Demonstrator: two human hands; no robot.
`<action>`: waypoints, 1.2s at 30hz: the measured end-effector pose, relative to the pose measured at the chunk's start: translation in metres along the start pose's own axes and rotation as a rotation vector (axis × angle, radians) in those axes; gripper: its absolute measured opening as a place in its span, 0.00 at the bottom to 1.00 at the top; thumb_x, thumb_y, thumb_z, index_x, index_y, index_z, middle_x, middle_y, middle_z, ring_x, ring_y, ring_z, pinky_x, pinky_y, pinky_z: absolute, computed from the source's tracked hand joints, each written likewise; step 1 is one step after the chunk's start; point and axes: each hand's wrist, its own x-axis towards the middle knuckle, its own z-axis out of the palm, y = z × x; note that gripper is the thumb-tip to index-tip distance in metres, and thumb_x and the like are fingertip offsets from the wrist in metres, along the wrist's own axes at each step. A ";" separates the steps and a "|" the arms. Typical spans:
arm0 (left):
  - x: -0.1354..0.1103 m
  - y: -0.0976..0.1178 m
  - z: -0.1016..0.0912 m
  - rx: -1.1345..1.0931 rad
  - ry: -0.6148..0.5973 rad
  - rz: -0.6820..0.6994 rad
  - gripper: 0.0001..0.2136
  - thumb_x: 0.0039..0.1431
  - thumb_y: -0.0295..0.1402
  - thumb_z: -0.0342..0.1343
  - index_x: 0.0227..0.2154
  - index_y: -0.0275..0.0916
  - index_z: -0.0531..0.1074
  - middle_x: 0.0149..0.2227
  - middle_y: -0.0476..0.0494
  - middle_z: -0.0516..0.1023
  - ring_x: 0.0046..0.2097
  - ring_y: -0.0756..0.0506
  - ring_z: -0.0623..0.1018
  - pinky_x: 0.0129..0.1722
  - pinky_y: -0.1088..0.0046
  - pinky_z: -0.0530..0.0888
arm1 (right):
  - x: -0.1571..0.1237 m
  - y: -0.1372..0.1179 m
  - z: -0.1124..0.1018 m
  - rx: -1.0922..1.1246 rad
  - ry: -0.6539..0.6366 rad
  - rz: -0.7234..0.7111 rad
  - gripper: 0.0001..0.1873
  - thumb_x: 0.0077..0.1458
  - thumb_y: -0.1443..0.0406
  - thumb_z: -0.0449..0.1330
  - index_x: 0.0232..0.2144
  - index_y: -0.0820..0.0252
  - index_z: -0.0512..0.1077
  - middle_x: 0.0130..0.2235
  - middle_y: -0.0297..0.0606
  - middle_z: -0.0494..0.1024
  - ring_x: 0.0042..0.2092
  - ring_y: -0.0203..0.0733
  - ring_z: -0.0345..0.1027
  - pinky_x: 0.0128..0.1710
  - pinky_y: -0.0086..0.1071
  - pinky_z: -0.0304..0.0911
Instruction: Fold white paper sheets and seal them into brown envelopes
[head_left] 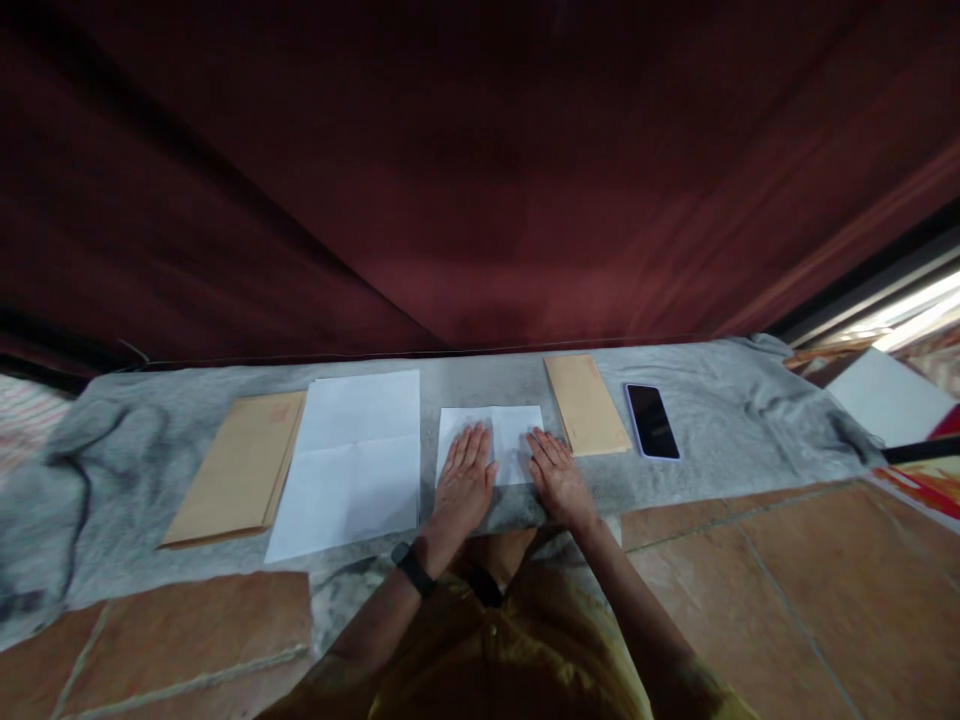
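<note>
A small folded white paper (506, 425) lies on a grey cloth (135, 470) spread on the floor. My left hand (465, 480) rests flat on the paper's left part, fingers stretched out. My right hand (553, 472) lies flat on its right edge, fingers also extended. A black band sits on my left wrist. Left of the folded paper lies a larger white sheet (352, 460) with fold creases, and beyond it a stack of brown envelopes (240, 465).
A single brown envelope (586, 403) lies just right of my right hand, with a black phone (652, 421) beside it. Dark red curtain fills the back. Terracotta floor tiles (787, 580) surround the cloth. A white sheet (889, 395) lies far right.
</note>
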 end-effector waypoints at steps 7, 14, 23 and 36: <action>-0.006 0.015 0.012 -0.002 -0.116 0.101 0.27 0.71 0.33 0.39 0.70 0.33 0.51 0.70 0.33 0.59 0.72 0.40 0.55 0.70 0.52 0.57 | 0.023 -0.040 0.011 0.159 -0.001 -0.079 0.28 0.72 0.58 0.43 0.69 0.61 0.58 0.68 0.46 0.63 0.71 0.46 0.52 0.68 0.47 0.55; -0.011 0.007 0.013 0.019 -0.172 0.154 0.28 0.68 0.32 0.45 0.70 0.33 0.53 0.71 0.31 0.57 0.72 0.39 0.56 0.71 0.53 0.55 | 0.043 -0.056 0.026 0.145 -0.080 -0.083 0.28 0.73 0.58 0.40 0.66 0.65 0.63 0.68 0.46 0.64 0.70 0.45 0.53 0.70 0.46 0.51; -0.016 -0.008 0.002 0.018 -0.106 0.087 0.27 0.71 0.37 0.40 0.69 0.32 0.55 0.71 0.33 0.58 0.73 0.39 0.55 0.70 0.52 0.56 | 0.036 -0.038 0.022 0.027 -0.082 -0.083 0.27 0.72 0.58 0.44 0.66 0.62 0.63 0.69 0.44 0.60 0.71 0.48 0.50 0.70 0.48 0.49; -0.020 -0.039 -0.002 0.056 -0.071 -0.045 0.28 0.71 0.39 0.43 0.67 0.25 0.56 0.70 0.27 0.57 0.72 0.37 0.56 0.69 0.54 0.59 | 0.014 -0.017 0.009 -0.068 -0.110 -0.046 0.27 0.72 0.58 0.47 0.68 0.60 0.60 0.71 0.44 0.58 0.71 0.50 0.50 0.69 0.47 0.52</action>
